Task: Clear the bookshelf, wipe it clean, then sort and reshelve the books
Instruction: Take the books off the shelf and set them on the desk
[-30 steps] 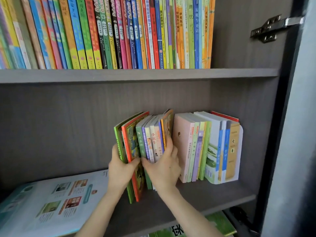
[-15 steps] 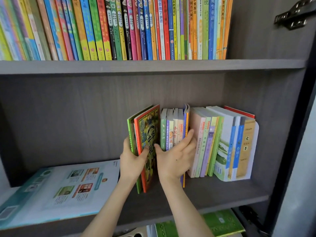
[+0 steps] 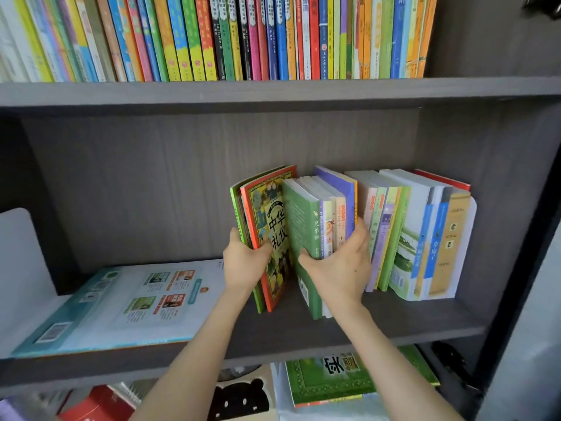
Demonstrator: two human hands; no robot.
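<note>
On the middle shelf [image 3: 409, 326] of the grey bookshelf, my left hand [image 3: 246, 262] grips two thin tall books, a green one and a red-edged picture book [image 3: 273, 226], held upright and tilted left. My right hand [image 3: 340, 265] grips a small bundle of paperbacks [image 3: 321, 220], the green-covered one outermost, its thumb on the green cover and fingers wrapped round the purple book on the far side. A gap opens between the two bundles at the bottom. To the right, more books [image 3: 406, 235] stand against a white bookend [image 3: 472, 238].
A large flat book [image 3: 127, 305] lies on the left of the same shelf, beside a white bookend [image 3: 21, 253] at the far left. The upper shelf is packed with colourful thin books [image 3: 243, 38]. Below, a green book [image 3: 331, 381] and a red box [image 3: 97, 405] show.
The view has shifted right and closer. My right hand has pulled the paperback bundle out and tilted it left, away from the standing row. My left hand keeps holding the two thin books.
</note>
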